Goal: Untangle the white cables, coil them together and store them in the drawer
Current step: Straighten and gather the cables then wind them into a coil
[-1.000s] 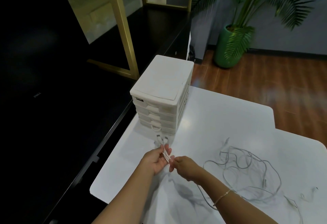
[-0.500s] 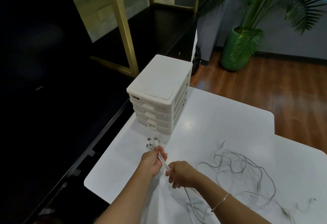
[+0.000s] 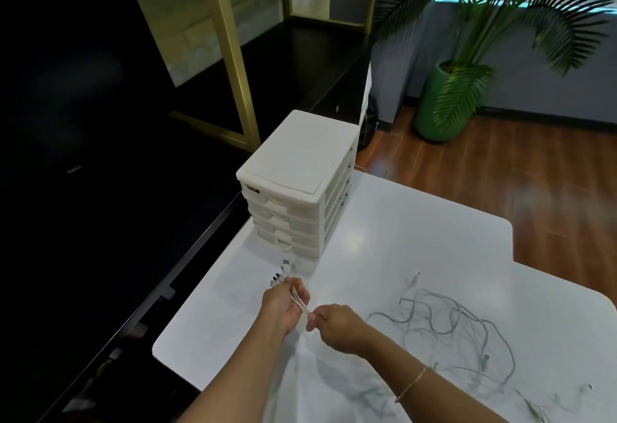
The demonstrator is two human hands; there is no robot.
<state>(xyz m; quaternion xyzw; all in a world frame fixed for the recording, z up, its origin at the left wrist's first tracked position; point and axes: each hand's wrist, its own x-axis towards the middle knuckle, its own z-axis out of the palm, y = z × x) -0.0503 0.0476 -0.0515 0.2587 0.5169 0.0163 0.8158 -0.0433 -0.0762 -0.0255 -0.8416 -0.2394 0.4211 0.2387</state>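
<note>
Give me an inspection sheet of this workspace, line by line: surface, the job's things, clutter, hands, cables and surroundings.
Surface: white table, glossy, with a notched far right corner.
Job's things: white cables lie in a loose tangle right of the hands; white drawer unit stands at the table's far left, all drawers appear shut.
Clutter: nothing seen.
Hands: left hand grips a bundle of cable ends, plugs sticking out beyond it toward the drawers; right hand pinches the same strands just behind it.
Cables: the bundle runs between both hands; the rest trails over the table to the right edge of view.
Surroundings: dark cabinet left, gold frame, potted palm on wooden floor.
</note>
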